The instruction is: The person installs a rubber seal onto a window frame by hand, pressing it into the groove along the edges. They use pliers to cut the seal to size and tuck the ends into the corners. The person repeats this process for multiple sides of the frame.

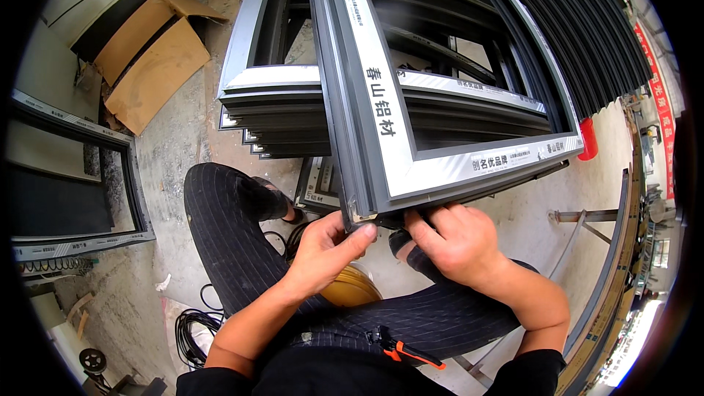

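Window frame (381,176) corner gripped by left hand (323,246) and right hand (455,238), fingertips hidden.

right hand (458,242) fingers: tips hidden under frame corner (367,209) | frame top: cut off by edge

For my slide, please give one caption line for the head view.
Both hands, left hand and right hand, grip the lower corner of a grey window frame.
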The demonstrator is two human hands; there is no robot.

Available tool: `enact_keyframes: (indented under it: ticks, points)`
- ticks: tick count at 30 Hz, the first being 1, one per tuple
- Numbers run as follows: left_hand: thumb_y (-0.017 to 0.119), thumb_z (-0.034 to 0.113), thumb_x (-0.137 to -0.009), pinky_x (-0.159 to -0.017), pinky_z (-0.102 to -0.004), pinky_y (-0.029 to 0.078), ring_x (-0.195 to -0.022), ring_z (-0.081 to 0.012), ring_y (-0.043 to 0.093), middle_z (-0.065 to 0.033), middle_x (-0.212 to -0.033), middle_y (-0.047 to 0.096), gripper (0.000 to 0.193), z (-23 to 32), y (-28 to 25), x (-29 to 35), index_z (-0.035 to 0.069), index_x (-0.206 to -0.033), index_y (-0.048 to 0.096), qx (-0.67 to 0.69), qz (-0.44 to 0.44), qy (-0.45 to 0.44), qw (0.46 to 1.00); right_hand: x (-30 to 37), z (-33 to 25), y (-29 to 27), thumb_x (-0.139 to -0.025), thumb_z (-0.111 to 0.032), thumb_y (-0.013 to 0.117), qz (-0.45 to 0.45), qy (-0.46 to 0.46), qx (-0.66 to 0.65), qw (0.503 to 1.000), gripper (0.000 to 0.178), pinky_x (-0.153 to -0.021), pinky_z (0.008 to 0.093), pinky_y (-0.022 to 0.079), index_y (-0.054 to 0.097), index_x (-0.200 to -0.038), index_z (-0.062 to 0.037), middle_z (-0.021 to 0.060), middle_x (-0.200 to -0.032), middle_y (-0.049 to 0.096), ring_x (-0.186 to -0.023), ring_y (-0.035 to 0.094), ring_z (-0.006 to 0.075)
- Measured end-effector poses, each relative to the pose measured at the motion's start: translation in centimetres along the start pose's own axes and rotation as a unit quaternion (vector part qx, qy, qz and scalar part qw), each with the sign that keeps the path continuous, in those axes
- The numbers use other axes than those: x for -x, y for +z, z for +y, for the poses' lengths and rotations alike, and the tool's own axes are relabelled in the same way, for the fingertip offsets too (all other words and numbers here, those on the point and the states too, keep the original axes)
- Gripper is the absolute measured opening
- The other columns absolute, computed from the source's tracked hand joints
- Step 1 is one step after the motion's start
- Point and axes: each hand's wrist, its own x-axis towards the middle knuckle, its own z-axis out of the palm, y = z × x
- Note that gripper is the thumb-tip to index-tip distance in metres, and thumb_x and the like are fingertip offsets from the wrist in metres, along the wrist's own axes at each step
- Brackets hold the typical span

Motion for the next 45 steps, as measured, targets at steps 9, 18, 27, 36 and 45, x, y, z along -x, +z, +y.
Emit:
enact_keyframes:
  ticks: [9, 18, 27, 36, 45]
  points:
    - [0.059, 0.027, -0.097, -0.062, -0.0215, 0.041, -0.068, -0.0059, 0.049, -0.0005, -0.081, 0.058, 0.027, -1.5, 0.1, -0.2, 0.001, -0.102, 0.061, 0.073, 0.02, -0.013, 0.997, -0.2, -0.1, -0.1, -0.065, -0.015, 0.06, 0.032, -0.016, 0.019, 0.999, 0.029, -0.048, 0.0225, 0.039, 0.067, -0.092, -0.0073, -0.0012, -0.08, 0.054, -0.062, 0.049, 0.012]
    - [0.063, 0.021, -0.094, -0.062, -0.0245, 0.043, -0.068, -0.0076, 0.052, -0.0024, -0.082, 0.064, 0.019, -2.3, 2.4, -0.7, 0.002, -0.097, 0.063, 0.126, 0.031, -0.02, 0.991, 0.0, -0.3, 0.4, -0.065, -0.016, 0.06, 0.04, -0.019, 0.03, 0.999, 0.029, -0.048, 0.0222, 0.039, 0.066, -0.092, -0.007, -0.0009, -0.082, 0.053, -0.063, 0.049, 0.0119]
    - [0.055, 0.017, -0.097, -0.062, -0.0262, 0.044, -0.069, -0.0112, 0.054, -0.0054, -0.083, 0.064, 0.016, -3.4, 2.8, -1.2, 0.003, -0.101, 0.062, 0.158, 0.037, 0.019, 0.986, 0.2, -0.5, 0.6, -0.064, -0.016, 0.06, 0.041, -0.019, 0.031, 0.999, 0.028, -0.046, 0.0225, 0.038, 0.066, -0.09, -0.006, -0.0002, -0.081, 0.053, -0.063, 0.05, 0.0118]
    - [0.054, 0.017, -0.098, -0.061, -0.0266, 0.044, -0.071, -0.0115, 0.054, -0.003, -0.085, 0.06, 0.016, -4.0, 3.5, -1.7, 0.003, -0.104, 0.06, 0.141, 0.042, 0.07, 0.987, -0.4, -1.2, 1.0, -0.065, -0.017, 0.061, 0.045, -0.026, -0.006, 0.999, 0.022, -0.048, 0.0237, 0.04, 0.065, -0.084, -0.0065, -0.0001, -0.076, 0.05, -0.059, 0.047, 0.0127]
    - [0.053, 0.022, -0.098, -0.059, -0.0254, 0.043, -0.065, -0.0092, 0.054, -0.0033, -0.077, 0.063, 0.023, -3.5, 3.3, -1.5, 0.002, -0.095, 0.063, 0.137, 0.074, 0.063, 0.986, -0.2, -1.3, 0.8, -0.071, -0.015, 0.064, 0.004, 0.014, -0.036, 0.999, 0.025, -0.051, 0.0271, 0.045, 0.065, -0.095, -0.0071, 0.0011, -0.076, 0.049, -0.062, 0.052, 0.0158]
